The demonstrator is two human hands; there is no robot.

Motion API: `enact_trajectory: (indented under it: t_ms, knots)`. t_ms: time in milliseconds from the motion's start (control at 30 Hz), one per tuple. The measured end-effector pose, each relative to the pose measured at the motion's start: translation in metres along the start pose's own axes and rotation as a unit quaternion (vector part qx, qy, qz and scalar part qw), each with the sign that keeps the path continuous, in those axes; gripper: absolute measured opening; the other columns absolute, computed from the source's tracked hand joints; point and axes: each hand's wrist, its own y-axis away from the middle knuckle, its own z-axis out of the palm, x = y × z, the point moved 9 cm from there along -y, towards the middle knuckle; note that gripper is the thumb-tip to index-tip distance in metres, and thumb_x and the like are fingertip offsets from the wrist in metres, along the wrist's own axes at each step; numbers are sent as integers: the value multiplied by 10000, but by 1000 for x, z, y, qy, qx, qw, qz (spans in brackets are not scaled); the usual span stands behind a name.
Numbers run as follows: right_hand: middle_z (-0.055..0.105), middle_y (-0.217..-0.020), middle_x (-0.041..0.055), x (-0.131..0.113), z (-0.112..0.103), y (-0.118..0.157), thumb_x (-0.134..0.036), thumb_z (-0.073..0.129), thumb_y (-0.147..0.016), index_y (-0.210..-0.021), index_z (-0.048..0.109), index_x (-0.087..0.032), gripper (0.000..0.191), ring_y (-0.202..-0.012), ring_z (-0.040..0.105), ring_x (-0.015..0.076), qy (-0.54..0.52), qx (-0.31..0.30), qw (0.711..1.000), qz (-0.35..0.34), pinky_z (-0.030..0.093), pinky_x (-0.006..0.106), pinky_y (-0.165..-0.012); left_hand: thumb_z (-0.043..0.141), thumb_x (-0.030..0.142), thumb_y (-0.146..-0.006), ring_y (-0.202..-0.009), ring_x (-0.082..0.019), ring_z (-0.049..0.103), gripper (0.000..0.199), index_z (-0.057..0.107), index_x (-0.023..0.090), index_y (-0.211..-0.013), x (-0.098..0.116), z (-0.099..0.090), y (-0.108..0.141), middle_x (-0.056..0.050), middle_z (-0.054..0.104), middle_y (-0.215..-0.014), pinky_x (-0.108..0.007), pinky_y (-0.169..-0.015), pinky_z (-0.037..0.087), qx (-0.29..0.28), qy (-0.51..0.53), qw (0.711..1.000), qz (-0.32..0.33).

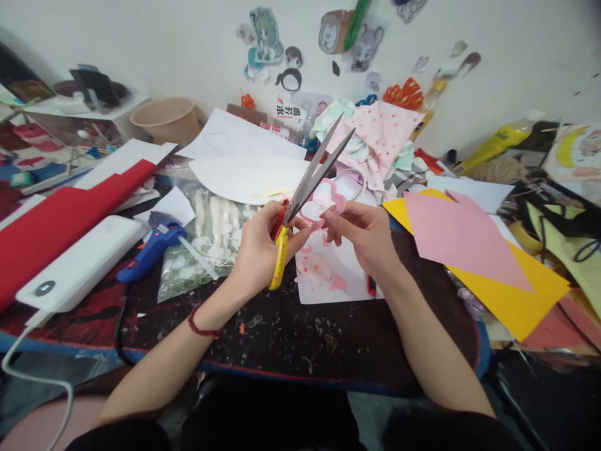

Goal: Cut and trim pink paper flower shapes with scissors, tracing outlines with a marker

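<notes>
My left hand (pixel 260 241) is closed around a pair of scissors (pixel 310 181) with red and yellow handles. Its blades are parted and point up and to the right. My right hand (pixel 369 238) pinches a pink paper cutout (pixel 339 203) with a wavy, ring-like outline. The left fingertips also reach the cutout's lower edge; whether they grip it I cannot tell. Below both hands lies a white sheet (pixel 338 294) with pink paper pieces (pixel 317 269) on it, partly hidden by the hands.
A blue glue gun (pixel 153 250) and a white power bank (pixel 82 263) lie left, beside red card (pixel 70 216). A clear plastic bag (pixel 181 269) holds white pieces. Pink paper (pixel 460 232) overlaps yellow paper (pixel 530 307) at right. A brown bowl (pixel 166 122) stands behind.
</notes>
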Motion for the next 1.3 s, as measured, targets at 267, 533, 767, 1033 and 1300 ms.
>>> enact_trajectory:
  t_ms: [267,533,767,1033,1300]
  knots:
    - [721,-739,20,2,12,4,-336,783,-793,-777,753,-179,161,-645,616,101,55,-101,991,65,474,236,-563,740,246,-775,-708,-118,584,273,469,216,-778,7,-17,-6,10,652,-781,-257,-583,420,54,-9,998,30]
    - [742,-832,24,-3,5,1,-392,689,-879,-1025,758,-207,246,-713,659,111,54,-71,995,52,527,251,-634,696,274,-814,-630,-99,472,202,505,210,-826,3,-10,-3,21,614,-769,-266,-576,379,-17,-97,993,59]
    - [746,-786,34,7,9,3,-315,768,-812,-833,783,-186,132,-731,663,130,104,-64,990,65,527,281,-684,713,328,-817,-609,-107,434,221,528,210,-847,2,-6,-4,30,575,-726,-290,-578,361,-18,-120,991,54]
    - [737,-753,7,10,-8,1,-350,800,-780,-795,782,-232,120,-688,650,123,-7,28,999,45,518,286,-664,788,365,-769,-607,-108,490,305,569,223,-925,-3,2,-4,16,628,-779,-282,-564,385,-27,-71,996,35]
    - [698,-676,-7,18,-6,2,-324,780,-799,-767,777,-229,101,-645,614,106,-48,31,996,74,481,274,-635,768,291,-772,-576,-79,419,262,525,220,-841,-8,11,-6,13,661,-818,-265,-538,355,-37,-22,999,23]
